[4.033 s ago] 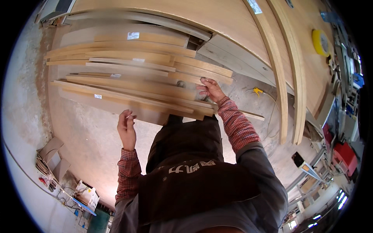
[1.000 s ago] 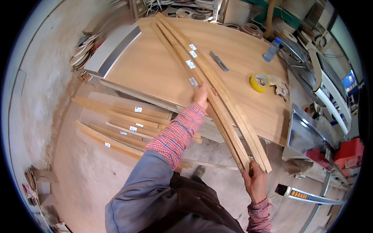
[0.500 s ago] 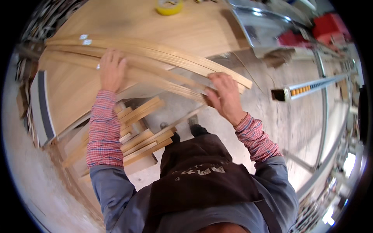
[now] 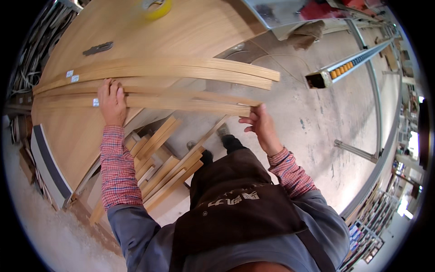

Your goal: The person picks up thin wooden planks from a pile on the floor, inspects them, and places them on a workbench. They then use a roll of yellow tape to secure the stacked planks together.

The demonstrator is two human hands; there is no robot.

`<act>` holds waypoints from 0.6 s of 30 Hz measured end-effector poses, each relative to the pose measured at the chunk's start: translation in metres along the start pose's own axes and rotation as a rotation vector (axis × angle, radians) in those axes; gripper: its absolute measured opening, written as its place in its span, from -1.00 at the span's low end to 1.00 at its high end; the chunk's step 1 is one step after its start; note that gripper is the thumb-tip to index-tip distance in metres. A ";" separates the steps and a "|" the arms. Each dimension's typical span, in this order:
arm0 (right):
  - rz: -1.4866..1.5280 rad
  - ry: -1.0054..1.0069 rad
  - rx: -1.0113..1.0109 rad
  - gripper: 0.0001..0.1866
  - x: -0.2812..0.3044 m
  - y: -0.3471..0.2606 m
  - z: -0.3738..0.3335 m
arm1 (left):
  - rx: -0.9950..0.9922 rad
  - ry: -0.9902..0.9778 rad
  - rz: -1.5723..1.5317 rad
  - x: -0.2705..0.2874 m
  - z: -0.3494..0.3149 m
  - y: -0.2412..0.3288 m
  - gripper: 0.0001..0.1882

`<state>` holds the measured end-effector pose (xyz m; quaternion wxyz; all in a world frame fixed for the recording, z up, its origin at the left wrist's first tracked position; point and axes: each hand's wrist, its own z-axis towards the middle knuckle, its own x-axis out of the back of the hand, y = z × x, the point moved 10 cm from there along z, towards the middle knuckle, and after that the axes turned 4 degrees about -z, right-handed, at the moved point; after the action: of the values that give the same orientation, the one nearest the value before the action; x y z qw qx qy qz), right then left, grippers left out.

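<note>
Long pale wooden strips lie side by side over the tabletop, their right ends sticking out past its edge. The farther strips (image 4: pixel 217 72) lie apart from the nearer strips (image 4: pixel 213 108), with a gap between. My left hand (image 4: pixel 112 103) is closed over the nearer strips, fingers bent across their far side. At their right end my right hand (image 4: pixel 263 129) grips the tip between thumb and fingers, the other fingers loosely curled. Small white labels (image 4: pixel 72 77) stick to the farther strips; another label (image 4: pixel 95 102) is beside my left hand.
On the wooden tabletop (image 4: pixel 186 27) lie a dark flat tool (image 4: pixel 98 48) and a yellow tape roll (image 4: pixel 157 9). More wooden pieces (image 4: pixel 167 172) are stacked low by my legs. A metal rail (image 4: pixel 349 68) juts in at the right. A grey-black edged panel (image 4: pixel 50 163) stands left.
My right hand has left the farther strips' ends and come nearer to the tip of the nearer ones. The gap between the strips has widened. The dark tool has come into view.
</note>
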<state>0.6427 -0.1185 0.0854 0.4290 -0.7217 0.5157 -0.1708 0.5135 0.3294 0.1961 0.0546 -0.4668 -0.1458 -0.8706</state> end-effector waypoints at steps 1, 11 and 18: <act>0.054 0.030 -0.057 -0.31 -0.004 0.003 0.006 | 0.026 0.017 -0.006 0.008 -0.002 -0.006 -0.76; 0.270 -0.168 -0.036 -0.46 -0.017 -0.002 0.001 | 0.019 0.139 -0.109 0.024 0.000 -0.009 -0.76; 0.099 -0.130 0.022 -0.47 -0.006 -0.006 0.019 | 0.091 0.103 -0.152 0.024 -0.003 -0.015 -0.70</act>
<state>0.6567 -0.1040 0.0800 0.4774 -0.7002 0.5198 -0.1080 0.4948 0.3439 0.2113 0.0166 -0.4058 -0.2171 -0.8876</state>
